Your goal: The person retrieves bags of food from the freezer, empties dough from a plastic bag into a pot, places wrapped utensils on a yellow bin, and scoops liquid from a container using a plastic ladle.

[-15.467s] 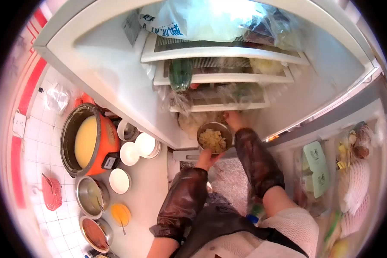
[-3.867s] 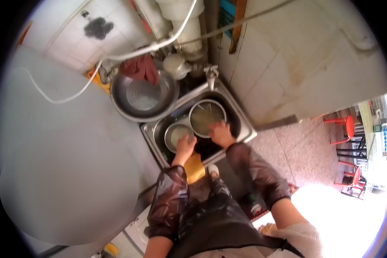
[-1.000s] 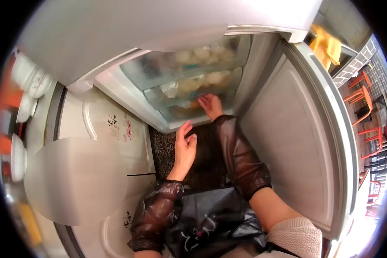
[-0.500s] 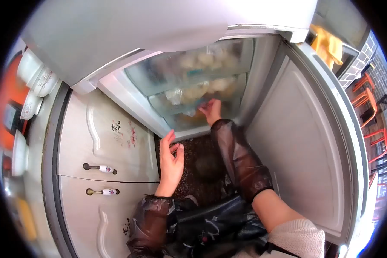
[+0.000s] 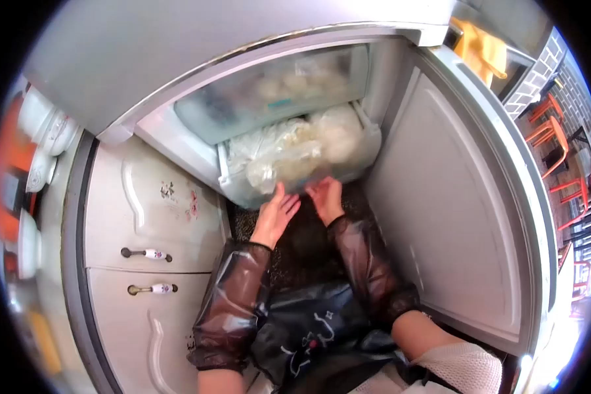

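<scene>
A middle freezer drawer [image 5: 243, 192] is pulled partly out, with plastic bags of pale round food [image 5: 338, 141] inside. At the drawer's front edge, my right hand [image 5: 325, 197] has its fingers bent onto the edge in a closed grip. Just to its left, my left hand [image 5: 276, 215] is raised beside the drawer front, fingers apart and holding nothing. Above them sits a closed translucent drawer [image 5: 276, 92] with more pale round items behind its front. Dark translucent sleeves cover both forearms.
The open freezer door [image 5: 459, 210] stands on the right. Cabinet doors with handles [image 5: 151, 253] are on the left, beside a counter with stacked white bowls [image 5: 43, 128]. A yellow cloth [image 5: 479, 51] hangs at the upper right; orange stools [image 5: 548, 134] stand beyond.
The middle drawer has come outward from the freezer, exposing its bags. My right hand has moved down with it, and my left hand has moved up and right toward the drawer front.
</scene>
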`<state>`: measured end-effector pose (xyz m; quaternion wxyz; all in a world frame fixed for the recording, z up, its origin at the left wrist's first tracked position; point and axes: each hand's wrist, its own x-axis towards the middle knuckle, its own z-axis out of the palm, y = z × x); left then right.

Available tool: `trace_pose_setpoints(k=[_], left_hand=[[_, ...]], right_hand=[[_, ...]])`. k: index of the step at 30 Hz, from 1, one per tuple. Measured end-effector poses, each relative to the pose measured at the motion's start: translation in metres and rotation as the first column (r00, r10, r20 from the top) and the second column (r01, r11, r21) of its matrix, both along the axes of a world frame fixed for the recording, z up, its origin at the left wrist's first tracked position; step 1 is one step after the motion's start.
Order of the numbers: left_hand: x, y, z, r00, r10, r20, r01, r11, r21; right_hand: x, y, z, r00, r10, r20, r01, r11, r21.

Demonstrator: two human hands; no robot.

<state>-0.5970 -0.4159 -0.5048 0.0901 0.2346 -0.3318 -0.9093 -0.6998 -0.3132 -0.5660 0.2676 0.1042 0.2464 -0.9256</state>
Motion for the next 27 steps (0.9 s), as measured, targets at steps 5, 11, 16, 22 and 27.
trace_pose_setpoints(k=[5,11,16,22,27], left_hand=[[0.012,0.012,0.069,0.819,-0.478,0.318,0.558,0.794,-0.242],[0.011,0.021,0.117,0.999,-0.034,0.002,0.015,0.405,-0.914],[0.001,0.012,0.132,0.961,0.222,-0.167,0.065,-0.766,-0.64],[-0.002,-0.028,0.131,0.828,0.347,0.44,0.539,-0.281,-0.794],[-0.014,-0.049,0.106,0.87,0.241,0.43,0.488,-0.289,-0.824]], right_hand=[[0.022,0.007,-0.007,0.989,0.038,0.142,-0.039,0.999,-0.002],[0.046,0.017,-0.021,0.996,-0.052,0.079,0.054,0.998,-0.022],[0.042,0.024,-0.011,0.999,0.015,0.041,-0.015,1.0,0.002],[0.046,0.034,0.002,1.0,0.013,0.005,-0.013,0.999,0.047],[0.042,0.039,-0.021,0.999,0.029,-0.028,-0.029,1.0,0.006]])
